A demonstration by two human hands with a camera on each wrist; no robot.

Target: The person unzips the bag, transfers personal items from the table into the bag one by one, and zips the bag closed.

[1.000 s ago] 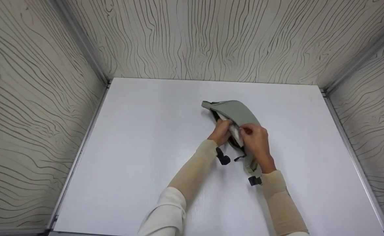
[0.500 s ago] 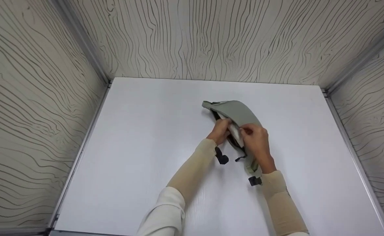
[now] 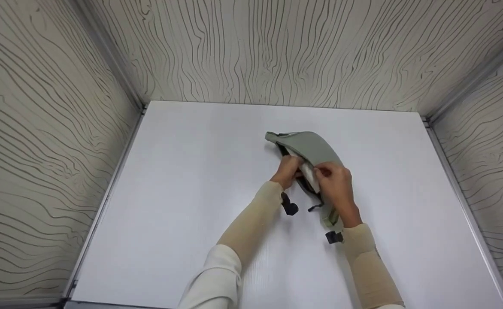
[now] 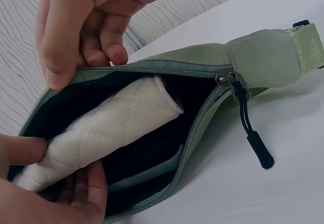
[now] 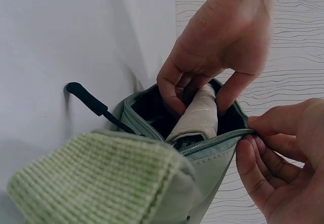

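A sage-green sling bag (image 3: pixel 313 146) lies on the white table, its zippered mouth gaping, as the left wrist view shows. Within the mouth is a white quilted pouch-like item (image 4: pixel 119 125), rolled or folded, its far end hidden by fingers. My left hand (image 3: pixel 288 171) reaches into the bag and holds this item between thumb and fingers. On the bag's edge, my right hand (image 3: pixel 336 182) pinches the fabric beside the zipper between thumb and fingertips, as the right wrist view (image 5: pixel 283 158) confirms. A zipper pull (image 4: pixel 258 145) with a black cord hangs at one end of the opening.
Webbing strap (image 5: pixel 96 178) in light green sticks out at the bag's near end. The white table (image 3: pixel 170 171) is bounded by wood-grain patterned walls (image 3: pixel 251 51) at the back and both sides. A black camera mount sits on each wrist.
The left hand and forearm have shifted very slightly to the left. The right hand keeps its pinch on the bag's edge, and the bag stays almost where it was.
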